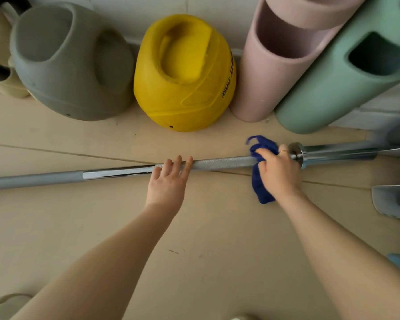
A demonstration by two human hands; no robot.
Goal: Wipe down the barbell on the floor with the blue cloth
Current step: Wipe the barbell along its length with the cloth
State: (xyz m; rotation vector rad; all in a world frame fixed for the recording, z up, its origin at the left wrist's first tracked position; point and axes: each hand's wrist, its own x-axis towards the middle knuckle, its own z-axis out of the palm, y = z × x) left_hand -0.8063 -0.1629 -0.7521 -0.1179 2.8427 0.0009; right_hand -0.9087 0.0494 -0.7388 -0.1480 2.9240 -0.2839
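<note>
- One barbell lies across the middle of the frame on the floor: steel, stiff, probably heavy, likely to roll.
- The right hand is closed around the one blue cloth, soft and limp, wrapped on the knurled shaft beside the collar.
- The left hand rests open, steadying the bar.
- Behind: one grey kettlebell, one yellow kettlebell.
</note>
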